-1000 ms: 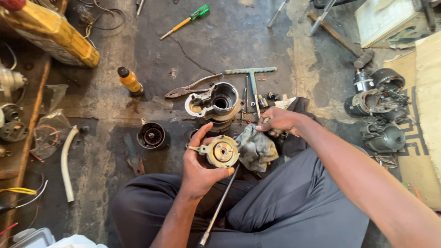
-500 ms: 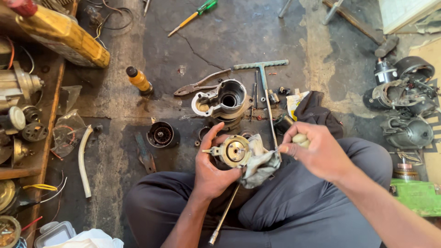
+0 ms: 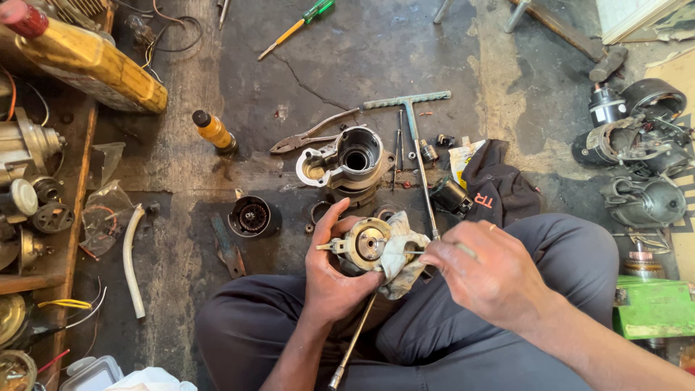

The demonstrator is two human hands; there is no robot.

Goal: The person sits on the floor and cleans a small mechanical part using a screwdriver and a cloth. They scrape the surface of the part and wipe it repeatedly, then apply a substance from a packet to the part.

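My left hand (image 3: 334, 274) grips a round metal motor part (image 3: 364, 243) with a dirty white rag (image 3: 400, 262) bunched against its right side. My right hand (image 3: 486, 271) holds a thin metal pin or small tool (image 3: 415, 252), its tip pointing at the part's centre. Both hands are above my lap, over dark grey trousers. A long metal rod (image 3: 356, 339) lies across my lap beneath the hands.
On the oily floor ahead lie a grey motor housing (image 3: 344, 161), a T-handle wrench (image 3: 414, 124), pliers (image 3: 310, 135), a small black cup-shaped part (image 3: 251, 216) and a yellow bottle (image 3: 213, 131). Starter motors (image 3: 641, 156) sit at right, a black cloth (image 3: 499, 185) near my knee, cluttered shelf at left.
My right hand came back from the floor by the black cloth to the motor part, now holding a thin pin at it. The left hand has kept its grip.
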